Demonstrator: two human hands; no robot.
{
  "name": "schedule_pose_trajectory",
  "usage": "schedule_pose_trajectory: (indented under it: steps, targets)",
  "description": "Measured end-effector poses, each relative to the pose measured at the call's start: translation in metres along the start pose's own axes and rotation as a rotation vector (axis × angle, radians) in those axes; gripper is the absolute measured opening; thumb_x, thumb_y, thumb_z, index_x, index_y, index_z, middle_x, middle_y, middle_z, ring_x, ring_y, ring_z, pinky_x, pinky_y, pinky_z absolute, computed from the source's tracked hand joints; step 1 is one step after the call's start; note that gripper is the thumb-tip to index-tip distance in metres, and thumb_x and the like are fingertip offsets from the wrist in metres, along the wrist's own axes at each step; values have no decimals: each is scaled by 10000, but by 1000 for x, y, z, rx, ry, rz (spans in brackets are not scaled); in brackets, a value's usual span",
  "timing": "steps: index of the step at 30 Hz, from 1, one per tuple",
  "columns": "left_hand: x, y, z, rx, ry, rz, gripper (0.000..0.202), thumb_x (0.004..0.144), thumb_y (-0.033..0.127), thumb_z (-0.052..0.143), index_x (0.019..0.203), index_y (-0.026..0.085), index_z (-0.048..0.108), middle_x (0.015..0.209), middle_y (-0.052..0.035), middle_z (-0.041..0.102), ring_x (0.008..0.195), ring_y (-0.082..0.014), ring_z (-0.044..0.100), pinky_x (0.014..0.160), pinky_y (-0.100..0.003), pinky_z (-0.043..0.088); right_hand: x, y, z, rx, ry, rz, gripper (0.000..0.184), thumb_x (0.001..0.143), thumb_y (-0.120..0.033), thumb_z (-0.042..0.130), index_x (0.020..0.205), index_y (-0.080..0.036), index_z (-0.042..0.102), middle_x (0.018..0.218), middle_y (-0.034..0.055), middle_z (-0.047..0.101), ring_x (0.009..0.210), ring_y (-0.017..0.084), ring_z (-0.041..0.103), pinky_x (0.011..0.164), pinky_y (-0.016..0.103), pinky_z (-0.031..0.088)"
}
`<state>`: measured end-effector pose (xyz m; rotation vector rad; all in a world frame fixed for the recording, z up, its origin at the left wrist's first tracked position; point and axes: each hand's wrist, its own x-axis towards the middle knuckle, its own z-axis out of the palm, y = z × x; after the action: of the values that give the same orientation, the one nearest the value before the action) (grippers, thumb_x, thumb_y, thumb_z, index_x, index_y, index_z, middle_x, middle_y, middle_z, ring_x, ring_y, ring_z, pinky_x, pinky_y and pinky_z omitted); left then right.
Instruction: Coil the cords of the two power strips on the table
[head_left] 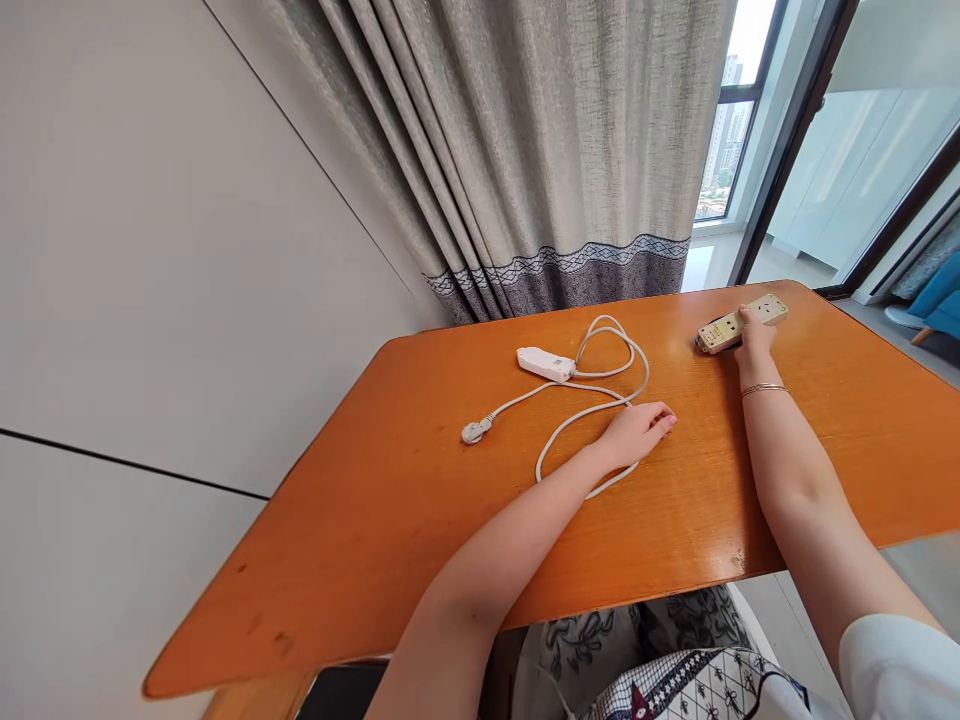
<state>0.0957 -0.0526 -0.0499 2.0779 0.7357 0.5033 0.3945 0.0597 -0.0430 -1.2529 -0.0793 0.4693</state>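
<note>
At the far right of the table, my right hand (pixel 756 335) is wrapped round the middle of a yellowed power strip (pixel 724 330), with sockets showing on both sides of my fingers. Something dark shows at the strip's left end. My left hand (pixel 637 432) rests above the tabletop, its fingers loosely stretched and nothing visible in them. Beneath that wrist passes the looped white cable (pixel 646 375) of a white power strip (pixel 546 364), which lies by itself left of centre. The cable's round white plug (pixel 475 431) lies at the left.
The orange wooden table (pixel 360 520) has rounded corners and an edge close to my lap. Grey curtains (pixel 555 150) hang along its far side, and a pale panelled wall (pixel 165 250) stands at the left. A glass door (pixel 847 150) is at the right.
</note>
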Motion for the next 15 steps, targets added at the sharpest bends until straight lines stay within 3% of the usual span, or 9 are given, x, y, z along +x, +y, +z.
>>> schedule_pose_trajectory:
  steps: [5,9,15]
  targets:
    - [0,4,1,287,-62,104,245,971,328,489,1015,170,671,1021,-102,734,923,-228,667,824,-348,499,12,6,-4,-116,52,-11,566,821,-216,724,1214,-229,318,1352,115,571,1183,144,664,972,291,589]
    - [1,6,1,332,-72,122,223,972,298,510,1033,163,677,1009,-90,726,915,-209,663,825,-327,503,18,9,-3,-240,61,-60,609,864,-280,718,1283,-212,282,1382,147,558,1223,153,643,1047,314,548]
    - [-2,5,-1,340,-90,147,188,964,263,529,1034,159,669,1013,-86,716,909,-196,663,832,-316,508,22,11,0,-474,114,-108,587,915,-414,645,1322,-209,273,1396,200,537,1331,257,574,1167,462,419]
